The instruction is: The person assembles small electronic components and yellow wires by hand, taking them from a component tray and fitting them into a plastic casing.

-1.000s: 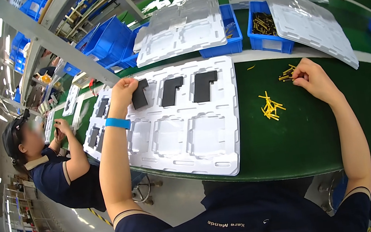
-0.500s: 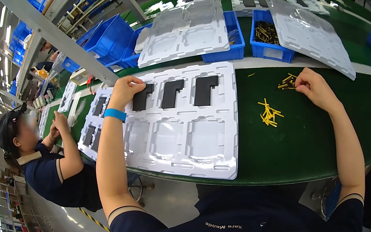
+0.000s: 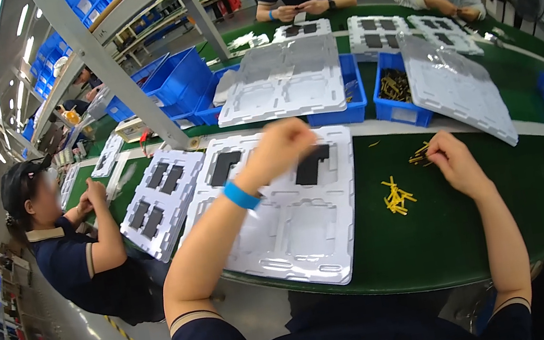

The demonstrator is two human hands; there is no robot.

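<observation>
A white molded plastic tray [image 3: 278, 254] lies in front of me, with black flat notched pieces in its far row. One black piece [image 3: 225, 168] shows left of my left hand [image 3: 280, 153], another to its right. My left hand hovers over that row, hiding the pocket between them, its fingers smeared by motion. To the right, my right hand [image 3: 458, 165] has thumb and fingers pinched together at a small pile of dark yellow-and-black strips [image 3: 418, 155]; what sits between the fingertips is hidden. Nearer me lies a loose pile of yellow strips [image 3: 397, 197].
Behind the tray stand blue bins, one holding many dark strips [image 3: 393, 87]; clear-and-white trays [image 3: 282, 97] lean over them. A grey metal post [image 3: 122, 80] rises at left. A second tray [image 3: 165, 205] adjoins mine. Co-workers sit at left, across the green table and at far right.
My left hand has left the leftmost black piece and swung right across the far row. My right hand stays by the dark strips. The view has tilted up a little.
</observation>
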